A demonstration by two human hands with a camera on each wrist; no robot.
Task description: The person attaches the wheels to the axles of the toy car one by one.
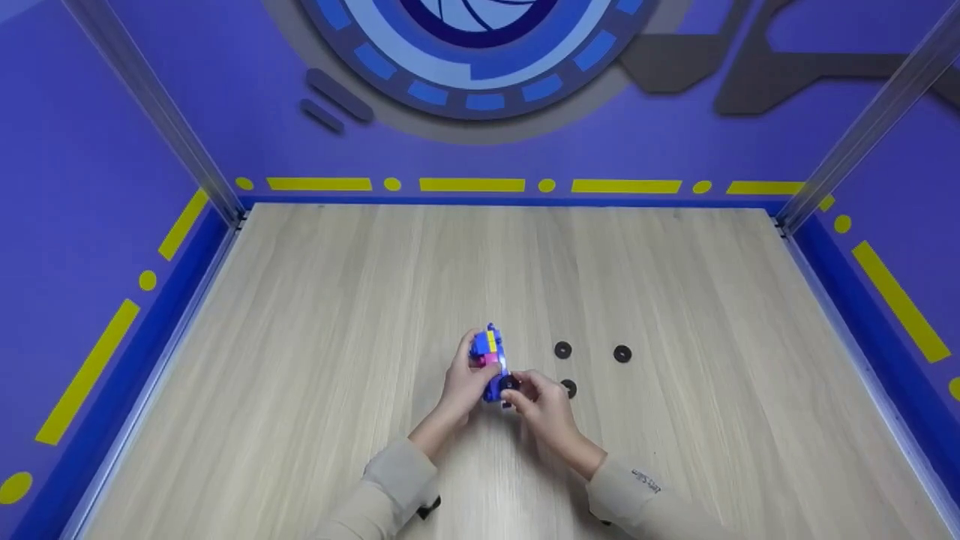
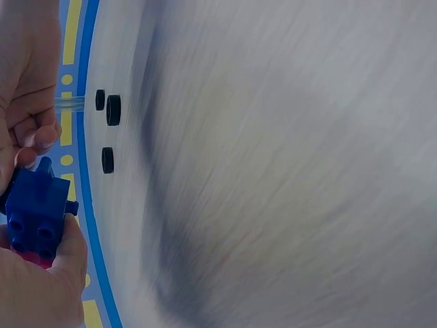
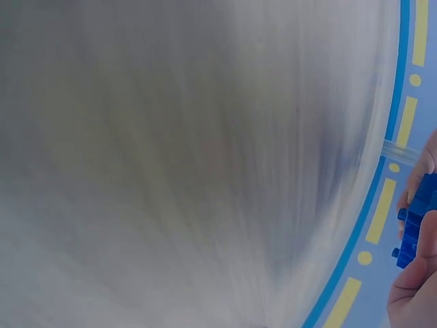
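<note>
the left hand grips a blue, yellow and pink block toy, which sits between both hands. the right hand pinches a black wheel against the toy's side; whether it is seated there is hard to tell. three loose wheels lie on the table beyond the right hand's outer side.

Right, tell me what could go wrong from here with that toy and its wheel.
The black wheel pinched by the right hand might slip off the block toy; whether it is fully seated can't be told. Pushing on it could twist the toy in the grip of the left hand. The right hand might also nudge the loose wheel it partly hides in the head view.
</note>
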